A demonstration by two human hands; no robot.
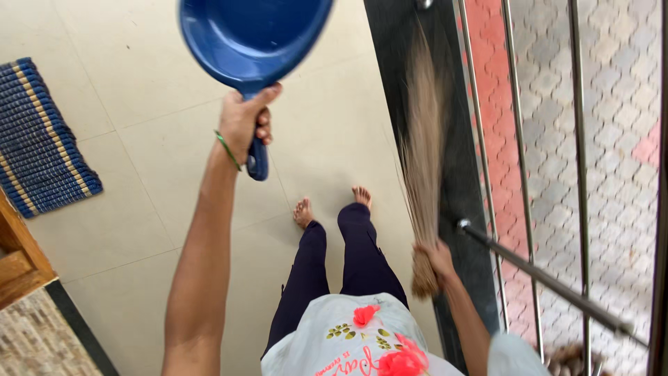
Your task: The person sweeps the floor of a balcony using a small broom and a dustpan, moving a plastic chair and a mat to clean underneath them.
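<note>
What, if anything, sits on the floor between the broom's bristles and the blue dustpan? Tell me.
Nothing visible does. The left hand holds the blue dustpan raised, the right hand grips the broom over the dark strip beside the railing. Between them lies only bare tiled floor.

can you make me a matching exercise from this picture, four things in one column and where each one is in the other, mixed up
Things:
1. blue dustpan
2. grass broom
3. striped doormat
4. metal railing

Places:
a. lying on the tiled floor at the far left
b. raised up in the left hand, held by its handle
c. along the right edge, over the patterned paving
d. held in the right hand, bristles on the dark sill

Pairs: 1-b, 2-d, 3-a, 4-c
</note>
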